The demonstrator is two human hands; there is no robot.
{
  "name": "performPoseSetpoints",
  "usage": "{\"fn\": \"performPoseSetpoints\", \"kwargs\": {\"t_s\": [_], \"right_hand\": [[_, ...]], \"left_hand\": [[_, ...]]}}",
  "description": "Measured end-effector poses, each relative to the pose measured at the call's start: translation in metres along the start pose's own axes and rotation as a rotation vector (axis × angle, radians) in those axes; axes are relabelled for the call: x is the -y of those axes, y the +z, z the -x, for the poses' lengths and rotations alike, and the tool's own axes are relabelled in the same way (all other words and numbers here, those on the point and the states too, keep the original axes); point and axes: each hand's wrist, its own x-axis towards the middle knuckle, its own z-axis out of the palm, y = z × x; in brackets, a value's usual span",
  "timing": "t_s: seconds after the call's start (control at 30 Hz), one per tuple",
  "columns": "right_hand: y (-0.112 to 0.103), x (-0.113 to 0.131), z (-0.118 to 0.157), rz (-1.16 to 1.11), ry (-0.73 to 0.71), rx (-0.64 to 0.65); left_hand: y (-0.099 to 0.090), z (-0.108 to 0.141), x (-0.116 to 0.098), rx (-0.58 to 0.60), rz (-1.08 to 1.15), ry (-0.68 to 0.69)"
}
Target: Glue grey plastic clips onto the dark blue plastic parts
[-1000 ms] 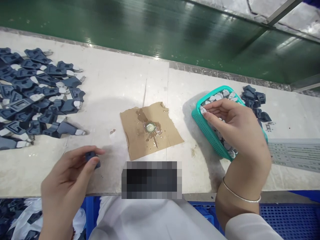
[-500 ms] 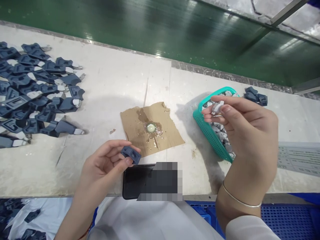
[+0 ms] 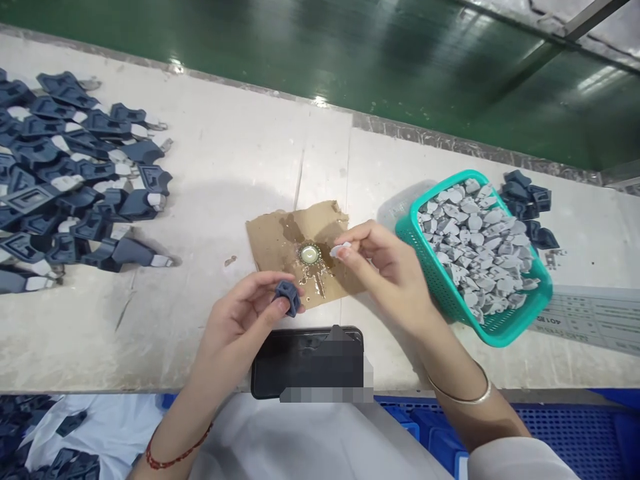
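My left hand [image 3: 250,317] pinches a dark blue plastic part [image 3: 287,298], a small hollow block, over the near edge of the brown cardboard piece [image 3: 270,250]. A small light grey plastic piece [image 3: 341,250] is pinched between thumb and fingers of my right hand [image 3: 393,277], above the cardboard's right side. Between the two hands, a small round cap [image 3: 309,255] with pale contents sits on the cardboard, wet stains around it. To the right stands a green basket [image 3: 543,300] filled with similar grey pieces [image 3: 475,233].
Many dark blue parts with grey ends [image 3: 75,173] lie heaped at the left. A black phone [image 3: 280,367] lies at the table's near edge. Several blue parts [image 3: 525,193] and a printed sheet [image 3: 585,313] are at the right. Blue crates [image 3: 565,427] stand below the table.
My right hand has moved left from over the basket to the cardboard, carrying the grey piece. My left hand has shifted slightly right and turned the blue part.
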Motion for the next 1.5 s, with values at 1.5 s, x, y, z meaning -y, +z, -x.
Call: {"fn": "performPoseSetpoints", "kwargs": {"t_s": [1.5], "right_hand": [[0.033, -0.002, 0.011, -0.515, 0.019, 0.32]], "left_hand": [[-0.001, 0.003, 0.01, 0.12, -0.364, 0.081]]}}
